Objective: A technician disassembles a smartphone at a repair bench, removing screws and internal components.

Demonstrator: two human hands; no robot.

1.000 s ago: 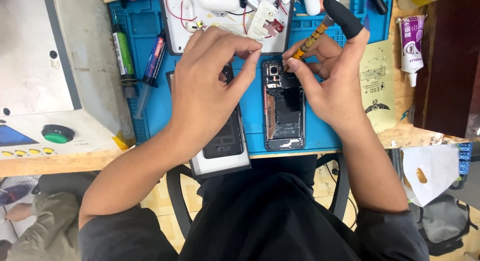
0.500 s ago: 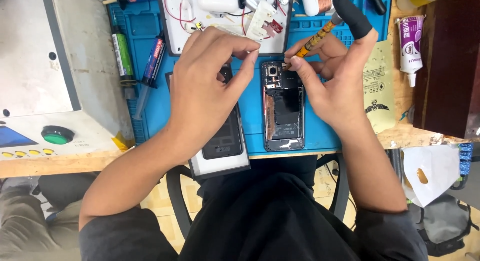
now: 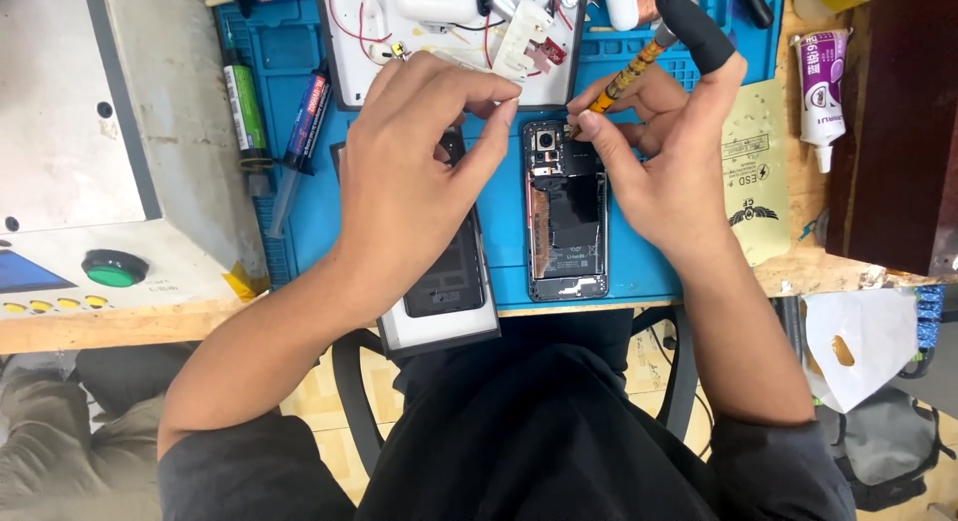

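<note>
**Screwdriver tip stays at the phone's top edge**

Little has shifted in the last second: both hands hold near the same spot, so the fastener work looks ongoing.

Right hand (image 3: 671, 157), centre-right, pinches an orange-handled screwdriver (image 3: 627, 78), black cot on its forefinger.

Left hand (image 3: 414, 182) arches over, fingertips pressed together above the opened phone (image 3: 566, 222) on the blue mat (image 3: 299, 52), frame centre.

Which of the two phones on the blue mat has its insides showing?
The phone under the right hand, with its back off and camera and circuit boards bare. The other phone, under the left hand, shows only a plain dark face.
</note>
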